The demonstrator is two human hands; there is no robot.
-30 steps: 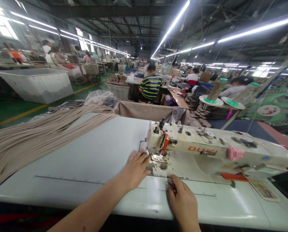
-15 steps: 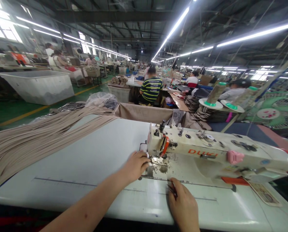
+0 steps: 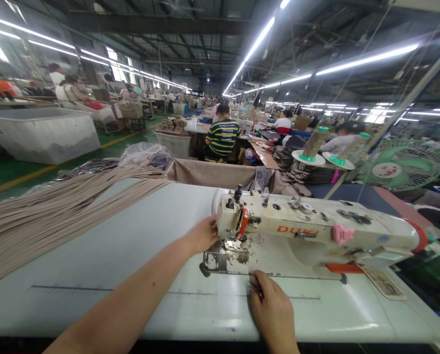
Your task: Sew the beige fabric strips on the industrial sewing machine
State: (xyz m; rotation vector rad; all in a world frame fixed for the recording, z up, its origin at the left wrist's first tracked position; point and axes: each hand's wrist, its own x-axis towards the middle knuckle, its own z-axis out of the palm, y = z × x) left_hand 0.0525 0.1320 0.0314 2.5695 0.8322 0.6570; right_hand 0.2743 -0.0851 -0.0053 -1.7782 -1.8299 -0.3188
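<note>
The left hand (image 3: 204,234) reached to the needle end of the white sewing machine (image 3: 315,230), its fingers pressed against the left face of the head just above the presser foot (image 3: 235,244). The fingertips were hidden by the casing, so I could not tell whether they were apart or closed on any part. The right hand (image 3: 274,312) rested on the table (image 3: 131,260) just in front of the machine bed (image 3: 220,261), fingers together and pinched on a small dark tool (image 3: 254,287) that pointed toward the bed. It was too thin to tell whether it was tweezers or snips.

Judging by how things lay, the sewing itself had not begun. As far as the view showed, nothing lay under the presser foot, and the bed around it showed only lint and scraps. The long pile of beige strips (image 3: 57,211) lay well apart at the left of the table, fanned toward the far edge, with neither hand near it. Both hands were on the machine rather than on material, which looked like tending the needle area. No finished pieces showed near the machine.

Behind it stood two thread cones (image 3: 314,142) on their stand and a green fan (image 3: 400,169). A person in a striped shirt (image 3: 221,137) sat at a farther bench.
</note>
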